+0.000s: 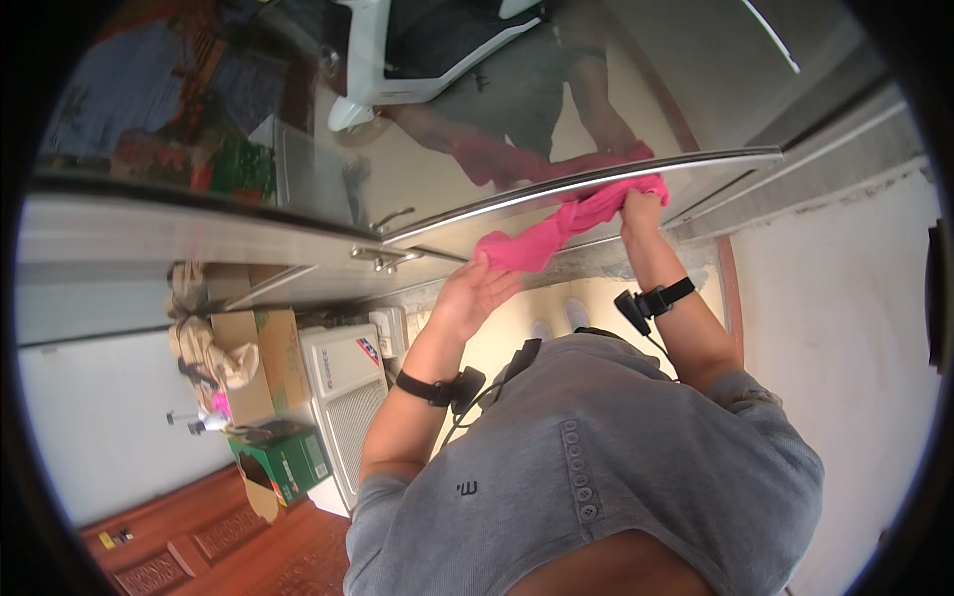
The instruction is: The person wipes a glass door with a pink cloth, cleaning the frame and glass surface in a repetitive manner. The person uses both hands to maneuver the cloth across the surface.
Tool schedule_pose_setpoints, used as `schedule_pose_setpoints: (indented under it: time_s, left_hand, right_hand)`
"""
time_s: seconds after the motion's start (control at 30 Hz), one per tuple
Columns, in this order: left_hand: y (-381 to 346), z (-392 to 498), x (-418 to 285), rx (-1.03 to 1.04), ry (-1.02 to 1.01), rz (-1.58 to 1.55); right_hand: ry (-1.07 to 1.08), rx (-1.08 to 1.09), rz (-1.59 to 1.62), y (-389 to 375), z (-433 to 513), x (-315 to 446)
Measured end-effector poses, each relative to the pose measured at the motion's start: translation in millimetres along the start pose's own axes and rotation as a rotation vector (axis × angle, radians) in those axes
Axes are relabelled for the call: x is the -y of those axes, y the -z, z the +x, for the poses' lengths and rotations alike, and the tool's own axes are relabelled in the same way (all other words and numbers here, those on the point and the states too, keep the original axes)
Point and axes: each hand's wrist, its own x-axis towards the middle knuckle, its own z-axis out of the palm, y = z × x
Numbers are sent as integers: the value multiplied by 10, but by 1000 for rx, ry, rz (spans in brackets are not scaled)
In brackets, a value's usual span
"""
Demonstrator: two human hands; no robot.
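A bunched, twisted pink cloth (553, 232) stretches between my two hands, in front of a metal-framed glass pane (484, 134). Its lower left end lies against my left hand (471, 296), pinched under the thumb while the other fingers are extended below it. My right hand (642, 214) is closed around the other end, higher up and close to the bottom rail (581, 176) of the pane's frame. Whether the cloth touches the rail is hard to tell. The glass mirrors my arms and the cloth. Black straps with small devices circle both forearms.
Left of my hands, a metal handle (384, 257) projects from the frame. Beyond my left arm are a Gree air-conditioner unit (350, 402), a cardboard box (276, 365), a green box (287, 462) and a carved wooden door (223, 536). A white wall (835, 298) rises to my right.
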Motion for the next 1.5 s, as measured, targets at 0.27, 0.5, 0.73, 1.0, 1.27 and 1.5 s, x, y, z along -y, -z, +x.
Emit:
schedule_pose_setpoints:
  time_s: [0.27, 0.5, 0.73, 1.0, 1.27, 1.5]
  left_hand:
    - [524, -715, 19, -173, -250, -168]
    - [801, -1103, -38, -217, -355, -222]
    - [998, -1321, -90, -231, -427, -200]
    - [472, -1495, -566, -311, -977, -42]
    - [-335, -1749, -2081, -592, -1800, 655]
    - [-469, -1543, -2967, -1460, -2161, 1607]
  right_hand:
    - [-541, 334, 103, -1055, -991, -432]
    - [-857, 415, 310, -1797, -1839, -409]
    - [-773, 476, 374, -1707, -1969, -36]
    - [-533, 765, 359, -1561, -1940, 850]
    - [223, 1116, 124, -1282, -2542, 1587]
    - [131, 1216, 285, -1362, -2573, 1535]
